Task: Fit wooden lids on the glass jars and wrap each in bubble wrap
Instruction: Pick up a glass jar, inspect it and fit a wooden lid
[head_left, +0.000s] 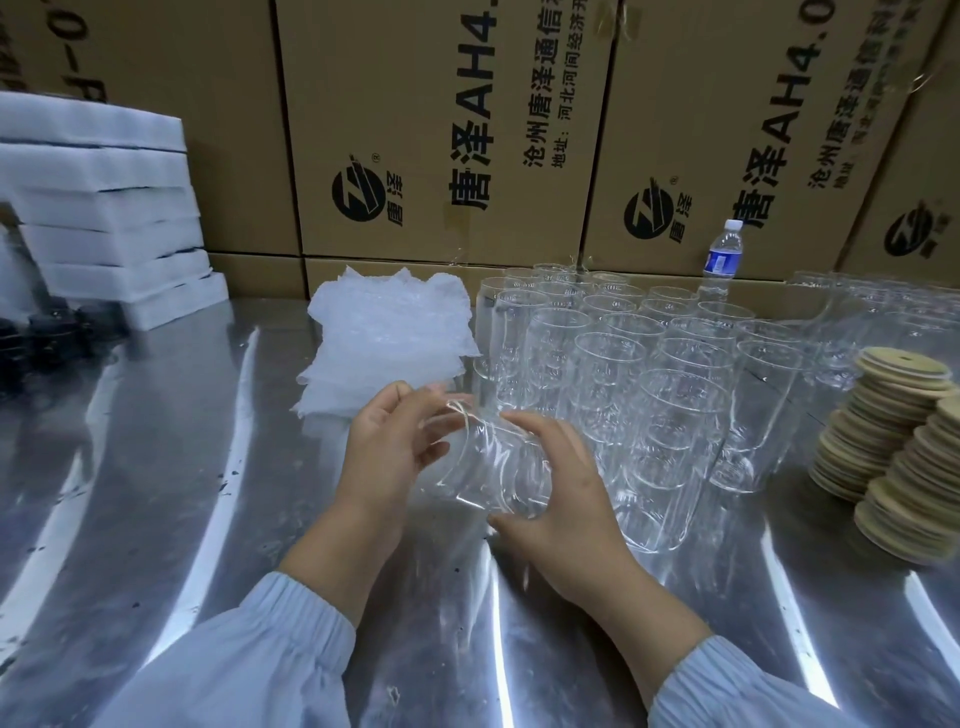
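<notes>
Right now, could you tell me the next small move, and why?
Probably let the left hand hold the glass jar while the right hand fetches the top wooden lid at right; the jar shows no lid.

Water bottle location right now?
Head view, right of centre at the back: the water bottle stands behind the glass jars, in front of the cardboard boxes.

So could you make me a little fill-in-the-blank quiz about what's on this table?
1. The held jar, between the left hand and the right hand, has ____ lid on.
2. The wooden lids are stacked to the ____ of the standing jars.
3. The water bottle has a ____ cap.
Missing words: no; right; white.
</notes>
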